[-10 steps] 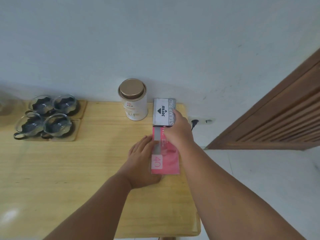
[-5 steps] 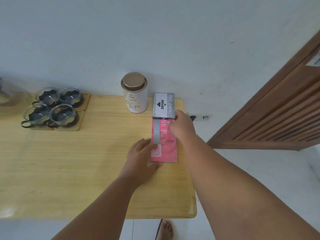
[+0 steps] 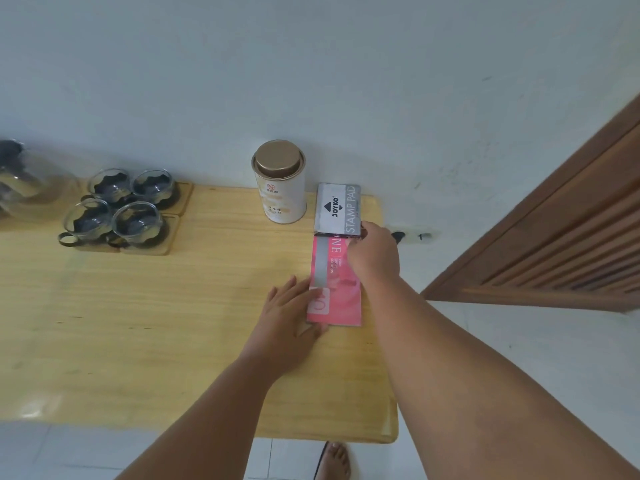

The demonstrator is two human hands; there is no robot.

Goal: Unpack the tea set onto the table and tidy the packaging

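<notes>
the left hand [image 3: 291, 317] lay flat with spread fingers, bracing the pink box [image 3: 334, 282]; the right hand [image 3: 374, 258] pinched its far end against the stamp pad box [image 3: 337, 209], probably squaring packaging beside the tea tin [image 3: 280, 183]; glass cups [image 3: 121, 209] stood well apart

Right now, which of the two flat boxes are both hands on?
The pink box: left hand at its near corner, right hand at its far end. The grey stamp-pad box lies beyond.
</notes>
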